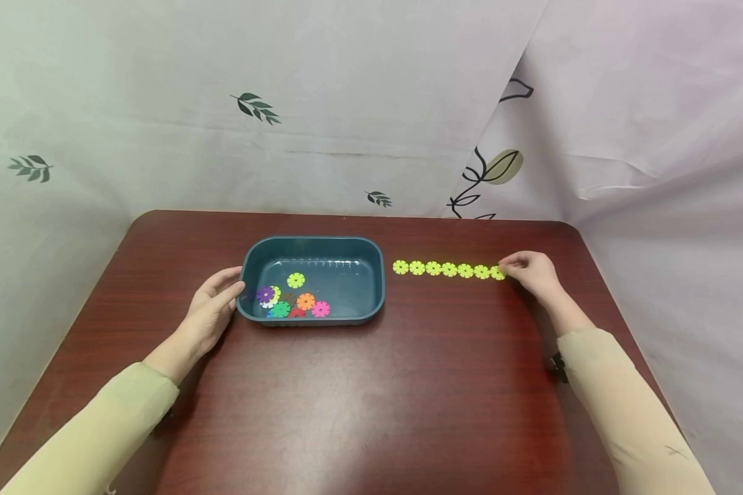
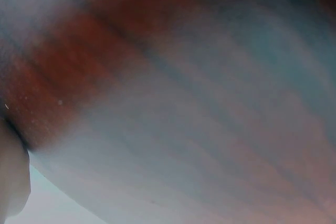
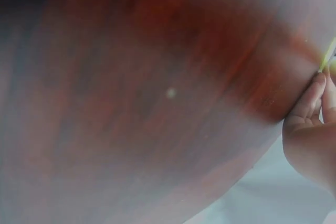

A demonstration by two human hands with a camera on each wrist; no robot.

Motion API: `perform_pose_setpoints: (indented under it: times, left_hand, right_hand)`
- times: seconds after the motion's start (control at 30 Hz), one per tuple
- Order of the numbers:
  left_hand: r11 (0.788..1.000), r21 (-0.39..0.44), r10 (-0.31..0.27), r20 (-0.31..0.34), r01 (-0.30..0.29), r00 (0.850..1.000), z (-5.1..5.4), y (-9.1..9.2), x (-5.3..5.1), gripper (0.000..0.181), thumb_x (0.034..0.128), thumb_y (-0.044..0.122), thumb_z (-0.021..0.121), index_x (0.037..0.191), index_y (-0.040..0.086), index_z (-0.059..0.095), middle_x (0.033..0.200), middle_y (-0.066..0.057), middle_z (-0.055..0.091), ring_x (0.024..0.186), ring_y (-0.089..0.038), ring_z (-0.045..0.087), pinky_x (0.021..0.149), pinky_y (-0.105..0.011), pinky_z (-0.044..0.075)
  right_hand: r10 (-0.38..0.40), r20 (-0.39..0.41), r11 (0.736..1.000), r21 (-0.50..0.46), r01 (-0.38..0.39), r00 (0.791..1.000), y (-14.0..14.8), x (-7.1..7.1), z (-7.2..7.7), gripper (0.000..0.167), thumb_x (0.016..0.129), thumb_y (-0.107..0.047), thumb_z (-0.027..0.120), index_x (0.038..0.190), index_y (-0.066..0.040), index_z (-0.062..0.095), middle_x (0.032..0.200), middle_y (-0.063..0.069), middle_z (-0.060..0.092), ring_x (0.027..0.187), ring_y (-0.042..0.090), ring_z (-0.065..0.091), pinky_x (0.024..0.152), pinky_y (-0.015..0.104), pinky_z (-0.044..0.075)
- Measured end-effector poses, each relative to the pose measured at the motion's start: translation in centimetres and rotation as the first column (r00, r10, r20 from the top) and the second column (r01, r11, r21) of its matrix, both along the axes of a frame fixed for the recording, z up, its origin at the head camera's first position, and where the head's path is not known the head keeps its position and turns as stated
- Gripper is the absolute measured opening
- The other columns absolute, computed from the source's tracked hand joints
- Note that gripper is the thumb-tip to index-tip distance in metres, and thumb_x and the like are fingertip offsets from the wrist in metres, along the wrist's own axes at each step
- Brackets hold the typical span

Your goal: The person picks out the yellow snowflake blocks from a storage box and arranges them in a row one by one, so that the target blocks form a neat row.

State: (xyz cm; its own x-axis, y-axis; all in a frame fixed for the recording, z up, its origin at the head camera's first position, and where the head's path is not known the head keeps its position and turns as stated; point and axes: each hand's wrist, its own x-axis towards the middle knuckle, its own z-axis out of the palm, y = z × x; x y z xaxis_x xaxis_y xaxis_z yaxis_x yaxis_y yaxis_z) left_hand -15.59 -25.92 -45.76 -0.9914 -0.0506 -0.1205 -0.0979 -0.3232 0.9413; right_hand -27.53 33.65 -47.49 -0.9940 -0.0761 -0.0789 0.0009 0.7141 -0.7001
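A blue plastic tray (image 1: 359, 292) stands on the table, with several notched, flower-shaped plastic discs inside. My left hand (image 1: 213, 313) holds its left end, the thumb at the rim. To the right of the tray runs a straight row of yellow discs (image 1: 448, 269), lying side by side. My right hand (image 1: 534, 273) pinches the yellow disc (image 1: 497, 273) at the row's right end. In the right wrist view the fingertips (image 3: 319, 80) meet at a yellow edge. The left wrist view shows only a sliver of the left hand (image 2: 13, 174).
Inside the tray lie a separate yellow disc (image 1: 295, 280) and a cluster with purple (image 1: 265, 295), green (image 1: 280, 309), orange (image 1: 306, 301) and pink (image 1: 320, 309) discs. The dark red table (image 1: 371, 399) ends at a pale, leaf-printed cloth (image 1: 322, 137) behind.
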Motion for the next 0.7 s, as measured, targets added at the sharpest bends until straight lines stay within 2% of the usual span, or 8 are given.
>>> perform_pose_setpoints:
  times: [0.17,0.33,0.5,0.7]
  left_hand:
    - [1.0,0.004,-0.001,-0.005,0.001,1.0,-0.2,-0.09,-0.05,0.031,0.1057,-0.004,0.058,0.114,0.02,0.075,0.111,0.009,0.077,0.101,-0.003,0.07,0.094,-0.015,0.054]
    - [1.0,0.002,-0.006,-0.011,0.006,1.0,-0.24,-0.18,-0.02,0.031,0.1059,-0.004,0.057,0.115,0.019,0.075,0.112,0.009,0.077,0.102,-0.003,0.07,0.094,-0.015,0.054]
    - [1.0,0.0,-0.005,-0.006,0.005,1.0,-0.17,-0.16,0.02,0.031,0.1057,-0.004,0.057,0.115,0.02,0.075,0.112,0.009,0.077,0.102,-0.003,0.07,0.094,-0.015,0.054]
    - [1.0,-0.007,0.003,0.003,-0.003,1.0,-0.13,-0.05,-0.05,0.031,0.1058,-0.004,0.058,0.114,0.02,0.075,0.112,0.009,0.077,0.103,-0.003,0.07,0.094,-0.015,0.054]
  right_hand:
    - [-0.016,0.031,0.997,-0.07,0.018,0.999,0.3,0.1,-0.02,0.032,0.101,-0.02,0.074,0.118,0.007,0.076,0.091,-0.004,0.079,0.075,-0.01,0.059,0.074,0.013,0.047]
    - [-0.029,0.069,0.991,-0.128,0.037,0.997,0.35,0.17,0.05,0.036,0.102,-0.022,0.073,0.122,0.008,0.073,0.086,-0.023,0.07,0.079,-0.009,0.058,0.074,0.013,0.047]
    - [-0.048,0.088,0.98,-0.187,0.064,0.995,0.28,0.12,0.26,0.039,0.103,-0.021,0.071,0.125,0.011,0.07,0.079,-0.031,0.063,0.078,-0.009,0.058,0.073,0.012,0.048]
    - [-0.044,0.086,0.968,-0.242,0.064,0.995,-0.04,-0.25,0.42,0.04,0.103,-0.019,0.07,0.128,0.012,0.068,0.079,-0.033,0.064,0.078,-0.011,0.059,0.074,0.011,0.049]
